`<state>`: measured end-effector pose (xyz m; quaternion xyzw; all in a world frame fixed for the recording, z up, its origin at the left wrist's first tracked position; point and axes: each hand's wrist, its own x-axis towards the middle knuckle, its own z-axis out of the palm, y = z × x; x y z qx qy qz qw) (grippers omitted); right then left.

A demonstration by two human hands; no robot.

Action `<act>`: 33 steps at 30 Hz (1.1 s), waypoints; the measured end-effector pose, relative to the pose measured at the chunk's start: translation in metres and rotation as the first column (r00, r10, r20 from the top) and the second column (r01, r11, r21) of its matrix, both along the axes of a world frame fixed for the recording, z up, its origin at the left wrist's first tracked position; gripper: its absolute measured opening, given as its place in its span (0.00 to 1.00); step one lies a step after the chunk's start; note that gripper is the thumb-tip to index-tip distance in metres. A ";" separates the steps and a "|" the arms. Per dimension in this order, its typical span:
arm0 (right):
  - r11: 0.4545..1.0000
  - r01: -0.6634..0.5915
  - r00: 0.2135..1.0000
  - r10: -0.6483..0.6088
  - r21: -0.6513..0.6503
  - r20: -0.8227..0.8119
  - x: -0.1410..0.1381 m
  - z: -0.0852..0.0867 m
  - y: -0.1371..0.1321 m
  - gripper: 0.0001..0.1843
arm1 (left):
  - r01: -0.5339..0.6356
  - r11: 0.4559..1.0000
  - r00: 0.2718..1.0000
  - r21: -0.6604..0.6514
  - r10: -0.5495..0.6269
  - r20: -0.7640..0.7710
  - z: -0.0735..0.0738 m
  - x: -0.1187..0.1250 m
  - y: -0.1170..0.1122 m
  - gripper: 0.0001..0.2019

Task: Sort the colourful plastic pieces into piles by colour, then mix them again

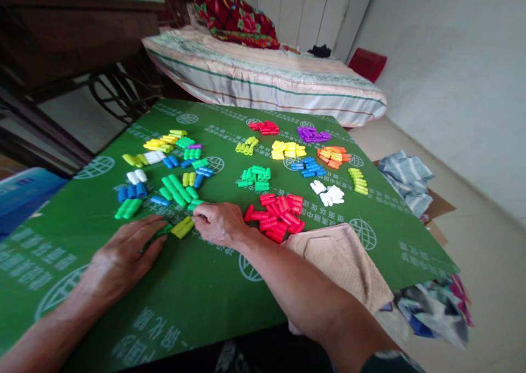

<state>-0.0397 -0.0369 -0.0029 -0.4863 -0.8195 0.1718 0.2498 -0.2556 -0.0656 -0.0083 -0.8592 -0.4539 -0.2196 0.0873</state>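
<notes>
Small coloured plastic tubes, shaped like pen caps, lie in groups on a green printed board (197, 291). My left hand (129, 247) rests on the board at the left, its thumb and fingers closed around a green tube (164, 230) that is partly hidden. Just right of that tube is a yellow-green pair (182, 228). The fingers of my right hand (222, 223) are bent together at the end of another green tube (197, 204). Long green tubes (176, 189) lie beyond it. Green (129, 208) and blue tubes (132, 191) sit beyond my left hand.
Right of my right hand is a red pile (281, 214), with a beige cloth (341, 258) under my forearm. Sorted green (255, 177), white (327, 192), blue, yellow, orange and purple groups lie farther back. A bed (263, 77) stands behind the board.
</notes>
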 end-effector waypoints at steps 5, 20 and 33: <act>1.000 -0.004 1.000 0.004 -0.005 -0.007 0.000 0.000 0.000 0.11 | 0.034 0.999 0.999 0.011 -0.034 -0.007 0.000 0.005 0.005 0.18; 1.000 0.012 1.000 -0.011 -0.006 0.025 0.001 0.002 -0.001 0.12 | 0.001 0.998 1.000 -0.066 -0.001 0.005 -0.002 0.021 0.017 0.22; 0.998 0.011 1.000 -0.010 -0.061 0.012 0.001 0.006 -0.001 0.11 | -0.063 0.995 0.997 -0.082 0.067 0.043 0.001 0.014 0.012 0.23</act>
